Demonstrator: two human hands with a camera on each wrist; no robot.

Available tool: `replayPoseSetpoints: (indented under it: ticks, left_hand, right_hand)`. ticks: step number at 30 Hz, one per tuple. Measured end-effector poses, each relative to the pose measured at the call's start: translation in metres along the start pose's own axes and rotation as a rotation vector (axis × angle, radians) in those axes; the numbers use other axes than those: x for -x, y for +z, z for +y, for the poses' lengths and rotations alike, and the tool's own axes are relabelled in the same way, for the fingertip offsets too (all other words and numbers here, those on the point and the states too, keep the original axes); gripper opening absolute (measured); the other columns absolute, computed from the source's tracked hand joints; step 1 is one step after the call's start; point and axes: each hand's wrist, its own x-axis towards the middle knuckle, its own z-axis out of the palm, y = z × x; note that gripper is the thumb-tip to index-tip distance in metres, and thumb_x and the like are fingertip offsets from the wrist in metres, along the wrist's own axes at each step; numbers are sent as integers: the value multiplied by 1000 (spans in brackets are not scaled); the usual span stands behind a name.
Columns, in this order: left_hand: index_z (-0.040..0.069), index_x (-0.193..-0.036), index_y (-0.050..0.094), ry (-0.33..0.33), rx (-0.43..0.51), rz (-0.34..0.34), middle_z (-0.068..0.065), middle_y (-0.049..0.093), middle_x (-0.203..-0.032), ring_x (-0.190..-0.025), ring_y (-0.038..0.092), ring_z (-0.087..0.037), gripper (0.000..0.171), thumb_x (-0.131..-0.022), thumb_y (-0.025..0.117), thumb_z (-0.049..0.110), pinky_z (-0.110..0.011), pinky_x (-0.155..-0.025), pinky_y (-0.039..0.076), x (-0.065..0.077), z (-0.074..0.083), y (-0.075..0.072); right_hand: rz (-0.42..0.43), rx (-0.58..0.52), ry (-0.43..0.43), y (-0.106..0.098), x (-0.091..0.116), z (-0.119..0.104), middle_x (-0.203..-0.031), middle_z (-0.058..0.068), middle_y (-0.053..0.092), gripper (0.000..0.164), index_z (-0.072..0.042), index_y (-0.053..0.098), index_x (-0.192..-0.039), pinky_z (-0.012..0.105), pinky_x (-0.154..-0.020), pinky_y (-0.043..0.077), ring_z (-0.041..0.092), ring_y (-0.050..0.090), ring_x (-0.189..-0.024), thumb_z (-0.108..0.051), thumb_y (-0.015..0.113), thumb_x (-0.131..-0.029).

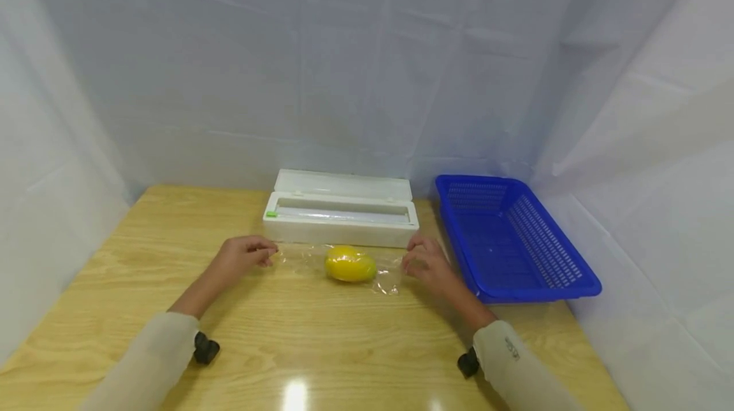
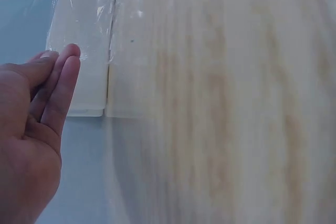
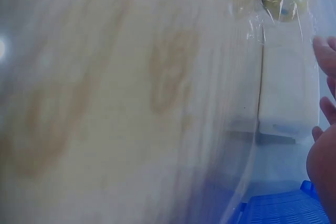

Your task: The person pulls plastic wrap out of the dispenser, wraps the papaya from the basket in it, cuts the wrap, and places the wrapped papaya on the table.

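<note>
Light wooden table with visible grain, glossy spots of overhead light on its near edge, creased white sheeting hanging behind the table and closing in on both its sides

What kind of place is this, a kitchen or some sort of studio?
More likely a staged recording booth than a kitchen: plain white sheeting walls in a bare wooden table, which holds only a cling film dispenser, a yellow fruit under film and a blue basket.

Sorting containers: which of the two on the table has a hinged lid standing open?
The white dispenser box behind the yellow fruit; the blue basket has no lid.
</note>
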Motion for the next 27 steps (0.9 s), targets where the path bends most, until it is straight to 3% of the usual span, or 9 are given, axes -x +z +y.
replayPoseSetpoints:
  ticks: [5, 9, 11, 14, 18, 22, 27]
  left_hand:
    - [-3, -115, 70, -22, -12, -23, -16, 74, -99, -88, 72, -22, 25, -100, 64, 17, -30, -76, 61, 3, 0, 3]
    - [2, -112, 72, -26, -84, 2, -11, 75, -96, -86, 71, -20, 35, -99, 65, 34, -29, -72, 59, 3, 2, 7]
    - [4, -110, 73, -27, -116, 24, -9, 74, -92, -82, 70, -19, 38, -99, 65, 39, -29, -69, 57, 1, 3, 9]
    - [3, -109, 73, -29, -139, 46, -10, 73, -89, -78, 68, -19, 35, -100, 64, 36, -29, -66, 55, -3, 3, 12]
    - [6, -106, 73, -35, -165, 68, -12, 72, -98, -80, 67, -20, 25, -99, 66, 29, -31, -67, 54, -7, 2, 18]
    - [10, -101, 71, -14, -177, 95, -16, 67, -119, -99, 65, -30, 16, -97, 69, 25, -41, -78, 56, -11, 2, 21]
    - [6, -116, 66, 14, -122, 71, -21, 54, -137, -118, 57, -41, 23, -96, 69, 17, -52, -90, 55, -16, 2, 24]
  right_hand:
    - [-90, 20, -8, -2, 1, -2, -101, 14, 62, 17, -12, 70, -77, 49, -94, 39, 38, 53, -104, -2, 81, -69]
    - [-177, 4, 67, -4, 0, -9, -102, 10, 65, 11, -12, 70, -82, 52, -97, 40, 34, 56, -105, -7, 79, -77]
    - [-200, -25, 165, -4, -2, -13, -102, 8, 66, 7, -11, 69, -84, 50, -97, 43, 30, 57, -105, -10, 76, -85]
    - [-209, -92, 376, -3, -5, -21, -103, 5, 65, 5, -11, 68, -91, 44, -95, 48, 24, 58, -105, -14, 69, -95]
    - [-211, -182, 587, 2, -7, -27, -103, 4, 63, 20, -6, 68, -115, 40, -92, 51, 22, 57, -107, -14, 68, -97]
    - [-261, -166, 577, 6, -9, -28, -103, 10, 65, 34, -1, 65, -127, 41, -93, 52, 27, 57, -109, -8, 70, -94]
    - [-355, -159, 587, 8, -11, -29, -114, 15, 68, 34, 2, 66, -126, 43, -92, 53, 30, 60, -108, -12, 69, -96]
